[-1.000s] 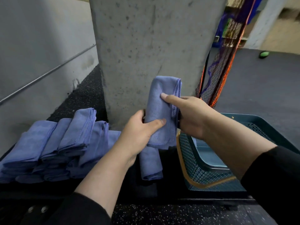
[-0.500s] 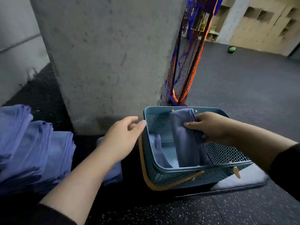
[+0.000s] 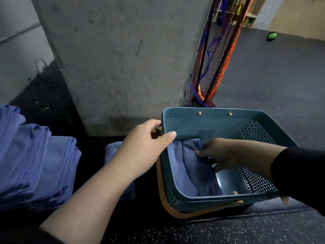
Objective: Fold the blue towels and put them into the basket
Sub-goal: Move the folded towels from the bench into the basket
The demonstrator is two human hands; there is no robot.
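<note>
In the head view, a teal perforated basket [image 3: 211,120] with an orange handle sits at lower right of the frame on dark speckled flooring. The left hand [image 3: 146,147] grips the basket's upper-left corner, thumb over the rim and fingers curled outside. The right hand [image 3: 226,154] reaches inside, fingers pinching a folded blue towel [image 3: 195,169] that lies along the basket's left side, against a second towel there. A stack of blue towels [image 3: 35,164] fills the left edge; another folded one [image 3: 112,148] lies behind the left forearm. A concrete pillar [image 3: 123,59] stands above, netting [image 3: 211,71] hanging beside it
</note>
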